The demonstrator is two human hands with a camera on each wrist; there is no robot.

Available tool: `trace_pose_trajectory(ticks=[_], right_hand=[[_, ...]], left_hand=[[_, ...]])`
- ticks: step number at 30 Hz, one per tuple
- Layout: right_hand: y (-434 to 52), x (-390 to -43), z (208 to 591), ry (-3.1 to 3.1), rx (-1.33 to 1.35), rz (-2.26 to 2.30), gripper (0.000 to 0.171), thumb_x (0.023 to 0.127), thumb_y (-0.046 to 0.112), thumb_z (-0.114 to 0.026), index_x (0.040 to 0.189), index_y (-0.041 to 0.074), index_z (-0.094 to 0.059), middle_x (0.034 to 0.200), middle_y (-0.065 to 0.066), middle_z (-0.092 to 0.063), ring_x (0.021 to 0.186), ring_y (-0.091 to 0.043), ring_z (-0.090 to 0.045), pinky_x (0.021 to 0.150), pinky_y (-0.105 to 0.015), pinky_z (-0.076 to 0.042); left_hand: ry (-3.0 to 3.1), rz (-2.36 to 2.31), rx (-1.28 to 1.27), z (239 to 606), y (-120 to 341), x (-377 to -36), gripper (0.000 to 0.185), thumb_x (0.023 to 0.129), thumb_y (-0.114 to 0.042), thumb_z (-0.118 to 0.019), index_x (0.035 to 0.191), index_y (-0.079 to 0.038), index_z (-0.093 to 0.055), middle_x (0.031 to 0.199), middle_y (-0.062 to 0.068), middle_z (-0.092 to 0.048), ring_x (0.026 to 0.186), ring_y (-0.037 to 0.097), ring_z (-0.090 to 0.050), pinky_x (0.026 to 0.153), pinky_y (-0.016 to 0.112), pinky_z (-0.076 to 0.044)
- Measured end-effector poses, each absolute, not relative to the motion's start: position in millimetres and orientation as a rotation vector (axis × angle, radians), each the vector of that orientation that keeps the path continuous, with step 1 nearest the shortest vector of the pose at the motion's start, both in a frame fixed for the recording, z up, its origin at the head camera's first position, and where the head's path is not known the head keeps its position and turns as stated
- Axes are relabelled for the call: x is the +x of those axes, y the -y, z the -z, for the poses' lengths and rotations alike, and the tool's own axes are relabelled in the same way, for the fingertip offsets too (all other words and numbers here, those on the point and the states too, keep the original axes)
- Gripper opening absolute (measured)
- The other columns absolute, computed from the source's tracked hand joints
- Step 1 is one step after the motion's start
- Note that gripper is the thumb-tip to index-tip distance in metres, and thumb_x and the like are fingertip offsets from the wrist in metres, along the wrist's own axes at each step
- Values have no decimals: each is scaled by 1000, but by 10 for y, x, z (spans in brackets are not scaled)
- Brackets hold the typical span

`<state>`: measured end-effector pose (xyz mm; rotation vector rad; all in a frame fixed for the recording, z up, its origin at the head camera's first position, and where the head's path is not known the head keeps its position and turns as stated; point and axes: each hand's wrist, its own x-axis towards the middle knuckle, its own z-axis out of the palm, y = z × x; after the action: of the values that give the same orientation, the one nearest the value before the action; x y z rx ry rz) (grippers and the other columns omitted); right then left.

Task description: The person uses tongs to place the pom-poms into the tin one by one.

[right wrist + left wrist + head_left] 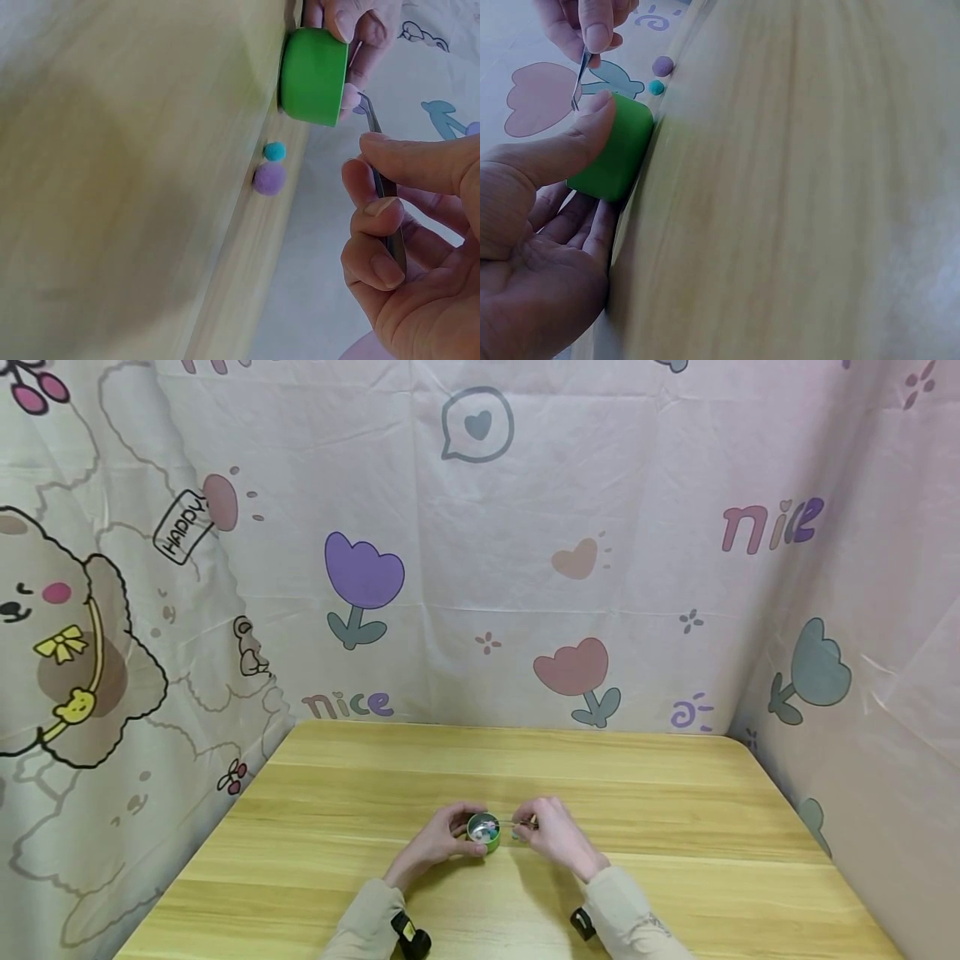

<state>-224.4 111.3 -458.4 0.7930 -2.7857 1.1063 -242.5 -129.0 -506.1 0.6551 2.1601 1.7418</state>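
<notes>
A small green cup (pixel 313 76) stands on the table with several little pompoms inside it. My left hand (pixel 442 839) holds the cup, thumb on one side and fingers on the other. In my right hand (pixel 553 837) is a pair of metal tweezers (pixel 386 184), pinched between thumb and fingers. Their bent tips reach over the mouth of the cup, right by a pale pink pompom (pixel 350 96) at the rim. On the table between the hands lie a purple pompom (pixel 269 178) and a smaller teal pompom (pixel 274 151), side by side.
The light wooden table (pixel 322 785) runs back to a printed cloth (pixel 480 527) that hangs behind it and along both sides. Black camera straps (pixel 411 935) sit at the sleeves.
</notes>
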Motion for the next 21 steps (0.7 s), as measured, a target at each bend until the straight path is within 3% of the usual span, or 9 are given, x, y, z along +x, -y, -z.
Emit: trace_pose_trajectory(ticks=[13, 21], right_hand=[[-1115, -2268, 4626, 2782, 773, -1073, 12, 85, 0, -72, 96, -2, -75, 90, -11, -77, 76, -14, -68, 66, -18, -56], [-1126, -2267, 4634, 2791, 776, -1074, 9, 85, -1, -72, 93, -1, -76, 88, -10, -77, 73, -10, -64, 63, -18, -54]], left_hand=[[-2138, -1761, 673, 5057, 1296, -2427, 68, 80, 3, -79, 139, 12, -46, 139, 32, -52, 134, 48, -49, 119, 54, -40], [-2156, -1738, 678, 5072, 1300, -2427, 68, 80, 1, -80, 139, 11, -47, 140, 32, -52, 134, 45, -51, 118, 44, -44]])
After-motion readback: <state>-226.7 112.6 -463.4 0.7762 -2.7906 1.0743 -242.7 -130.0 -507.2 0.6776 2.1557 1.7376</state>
